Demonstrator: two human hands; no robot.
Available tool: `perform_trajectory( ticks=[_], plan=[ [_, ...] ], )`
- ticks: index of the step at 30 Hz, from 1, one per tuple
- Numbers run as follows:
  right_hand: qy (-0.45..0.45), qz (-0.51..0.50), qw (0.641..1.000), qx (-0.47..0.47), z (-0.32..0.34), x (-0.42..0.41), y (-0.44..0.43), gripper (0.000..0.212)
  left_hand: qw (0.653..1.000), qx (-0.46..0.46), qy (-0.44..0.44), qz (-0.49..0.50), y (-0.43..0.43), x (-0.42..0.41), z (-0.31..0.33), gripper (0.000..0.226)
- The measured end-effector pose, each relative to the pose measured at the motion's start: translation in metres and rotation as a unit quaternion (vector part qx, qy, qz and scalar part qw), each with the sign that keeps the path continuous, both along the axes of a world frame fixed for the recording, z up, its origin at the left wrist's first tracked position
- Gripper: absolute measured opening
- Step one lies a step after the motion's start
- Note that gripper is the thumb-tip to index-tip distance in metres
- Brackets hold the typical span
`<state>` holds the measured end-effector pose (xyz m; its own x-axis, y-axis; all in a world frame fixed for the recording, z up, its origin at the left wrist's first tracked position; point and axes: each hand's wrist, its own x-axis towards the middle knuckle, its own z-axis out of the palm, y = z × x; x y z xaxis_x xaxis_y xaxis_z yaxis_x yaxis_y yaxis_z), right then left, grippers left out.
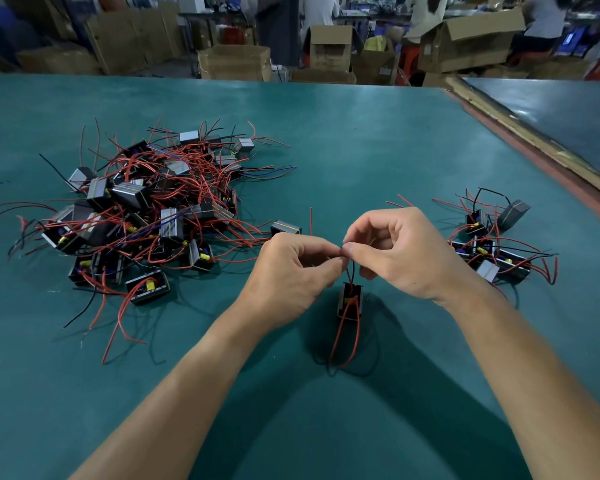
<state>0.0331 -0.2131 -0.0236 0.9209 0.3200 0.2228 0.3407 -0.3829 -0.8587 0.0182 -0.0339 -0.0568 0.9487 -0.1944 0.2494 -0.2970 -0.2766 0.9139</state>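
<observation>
A small black transformer block with red and black wire leads hangs just above the green table, below my two hands. My left hand pinches the upper ends of its wires between thumb and forefinger. My right hand pinches the same wire ends from the other side, fingertips meeting the left hand's. More red leads trail down from the block toward me.
A large tangled pile of similar blocks with red, black and blue wires lies at the left. A smaller group of blocks lies at the right. Cardboard boxes and seated people are beyond the table's far edge.
</observation>
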Motion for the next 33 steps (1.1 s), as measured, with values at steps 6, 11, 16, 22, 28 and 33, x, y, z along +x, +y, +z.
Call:
perform_trajectory(
  ticks=[6, 11, 16, 22, 28, 33],
  plan=[
    [-0.021, 0.001, 1.000, -0.008, 0.0014, -0.0018, 0.0009, 0.015, 1.000, -0.010, -0.005, 0.002, -0.0017, -0.0004, 0.0010, 0.015],
    [-0.016, 0.008, 0.999, -0.028, 0.0019, -0.0015, -0.0007, 0.013, 1.000, 0.007, -0.016, 0.006, -0.0023, -0.0009, -0.0001, 0.015],
    [-0.015, 0.006, 0.999, -0.035, -0.0016, -0.0002, 0.0002, 0.015, 0.999, 0.034, -0.033, 0.022, -0.0044, -0.0036, -0.0005, 0.016],
    [-0.014, 0.009, 0.999, -0.040, -0.0023, 0.0007, -0.0005, 0.013, 0.993, 0.088, -0.058, 0.055, -0.0067, -0.0050, -0.0022, 0.023],
    [-0.026, -0.002, 1.000, -0.014, -0.0017, -0.0016, 0.0043, 0.013, 0.992, 0.093, -0.059, 0.067, -0.0071, -0.0070, 0.0001, 0.037],
    [-0.031, 0.003, 0.999, -0.011, 0.0001, -0.0021, 0.0032, 0.019, 0.989, 0.113, -0.067, 0.068, -0.0074, -0.0070, 0.0007, 0.028]
  ],
)
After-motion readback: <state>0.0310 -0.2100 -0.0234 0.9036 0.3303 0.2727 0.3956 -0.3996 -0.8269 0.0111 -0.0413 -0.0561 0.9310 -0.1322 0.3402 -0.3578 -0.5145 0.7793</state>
